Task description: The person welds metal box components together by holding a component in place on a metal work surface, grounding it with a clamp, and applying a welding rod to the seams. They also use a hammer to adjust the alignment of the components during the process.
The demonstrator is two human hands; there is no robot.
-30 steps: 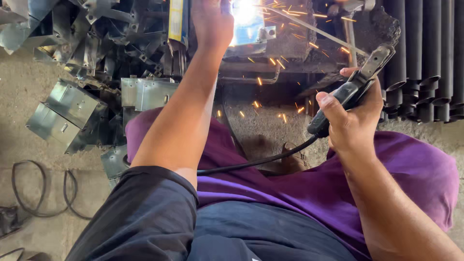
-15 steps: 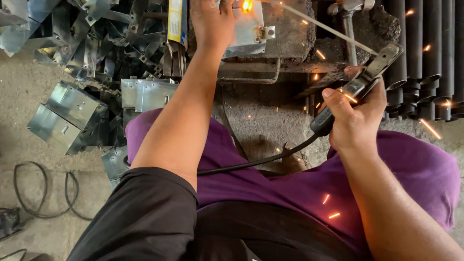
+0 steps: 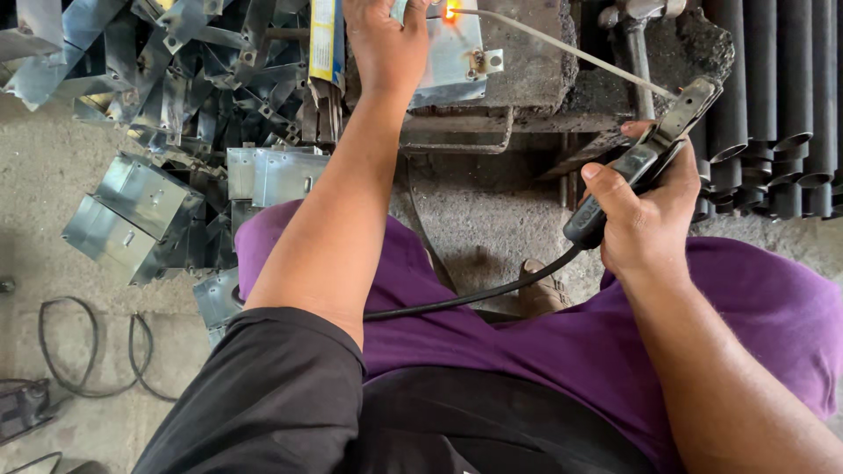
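- Purple cloth trousers (image 3: 544,351) fill the lower middle and right of the frame, over a grey concrete floor (image 3: 79,290).
- A heap of bent shiny sheet-metal brackets (image 3: 158,114) takes up the upper left.
- A row of dark steel tubes (image 3: 773,96) stands along the upper right edge.
- A rough grey concrete block (image 3: 527,61) sits at top centre, and on it lies a small flat galvanised metal plate (image 3: 452,53).
- The left hand (image 3: 386,44), at top centre, presses down on that plate, fingers spread over its left part.
- The right hand (image 3: 645,219), at right of centre, is closed firmly round a black welding electrode holder (image 3: 637,171).
- A thin grey welding rod (image 3: 562,48) runs from the holder up-left to an orange glowing spot (image 3: 450,12) on the plate's top edge.
- A black cable (image 3: 474,294) trails from the holder down-left across the lap.
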